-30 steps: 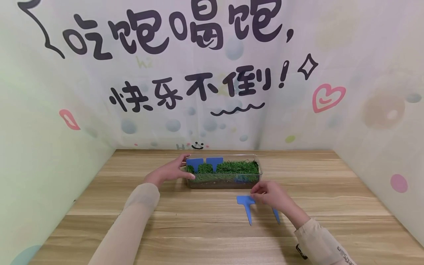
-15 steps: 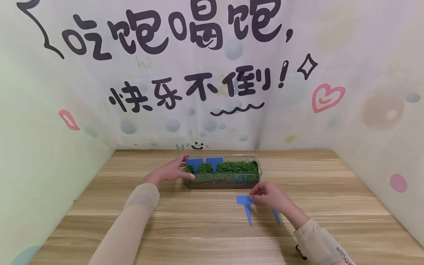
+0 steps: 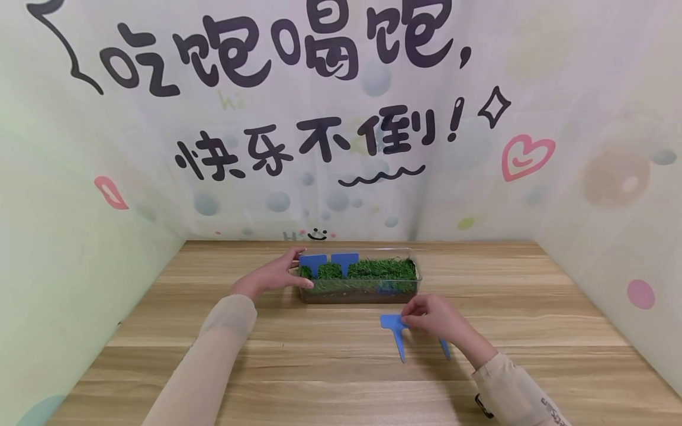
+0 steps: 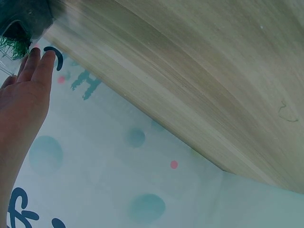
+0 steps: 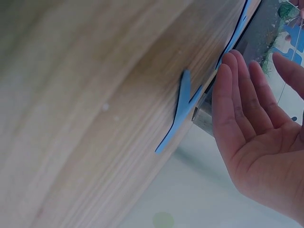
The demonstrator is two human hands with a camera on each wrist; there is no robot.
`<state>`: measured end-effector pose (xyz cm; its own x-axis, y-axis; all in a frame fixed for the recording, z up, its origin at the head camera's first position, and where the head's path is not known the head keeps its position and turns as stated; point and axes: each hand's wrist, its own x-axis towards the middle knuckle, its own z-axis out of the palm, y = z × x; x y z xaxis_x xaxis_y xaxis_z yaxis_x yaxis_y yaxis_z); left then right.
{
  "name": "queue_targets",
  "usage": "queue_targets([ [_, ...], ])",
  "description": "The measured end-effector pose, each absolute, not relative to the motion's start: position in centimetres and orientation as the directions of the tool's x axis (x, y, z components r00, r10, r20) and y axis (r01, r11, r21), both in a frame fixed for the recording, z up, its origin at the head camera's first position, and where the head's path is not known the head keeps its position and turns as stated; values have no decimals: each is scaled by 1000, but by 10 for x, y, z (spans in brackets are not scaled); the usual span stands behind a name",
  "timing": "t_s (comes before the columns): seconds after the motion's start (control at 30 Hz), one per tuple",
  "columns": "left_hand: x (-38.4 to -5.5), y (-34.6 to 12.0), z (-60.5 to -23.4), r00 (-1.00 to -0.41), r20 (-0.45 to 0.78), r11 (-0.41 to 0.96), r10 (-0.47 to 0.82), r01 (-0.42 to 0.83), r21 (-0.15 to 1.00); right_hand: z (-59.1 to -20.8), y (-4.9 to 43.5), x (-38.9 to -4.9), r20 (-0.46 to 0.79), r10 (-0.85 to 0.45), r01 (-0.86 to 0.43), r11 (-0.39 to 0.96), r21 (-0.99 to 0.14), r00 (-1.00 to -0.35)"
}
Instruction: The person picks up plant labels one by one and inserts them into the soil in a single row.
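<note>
A clear rectangular box filled with green artificial grass stands near the back wall. Two blue T-shaped plant labels stand upright in the grass, a left one and one beside it. My left hand grips the box's left end, thumb at the front, fingers behind. In front of the box, a flat blue plant label lies on the wood. My right hand pinches its right end with thumb and index finger. Another label lies beneath that hand, partly hidden in the head view.
The wooden tabletop runs up to a printed back wall, with side walls at left and right. A bluish patch shows through the box's front, perhaps a reflection.
My right hand has shifted very slightly left and nearer on the flat label. The left hand and box stay where they were.
</note>
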<state>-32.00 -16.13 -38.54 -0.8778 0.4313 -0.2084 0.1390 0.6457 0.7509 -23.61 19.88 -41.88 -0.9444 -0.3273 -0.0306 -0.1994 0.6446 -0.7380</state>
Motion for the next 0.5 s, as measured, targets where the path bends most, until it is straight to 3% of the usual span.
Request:
queue_targets([
  [0.5, -320, -162, -385, -874, -208, 639, 440, 141, 756, -420, 198, -236, -62, -351, -184, 622, -761, -934],
])
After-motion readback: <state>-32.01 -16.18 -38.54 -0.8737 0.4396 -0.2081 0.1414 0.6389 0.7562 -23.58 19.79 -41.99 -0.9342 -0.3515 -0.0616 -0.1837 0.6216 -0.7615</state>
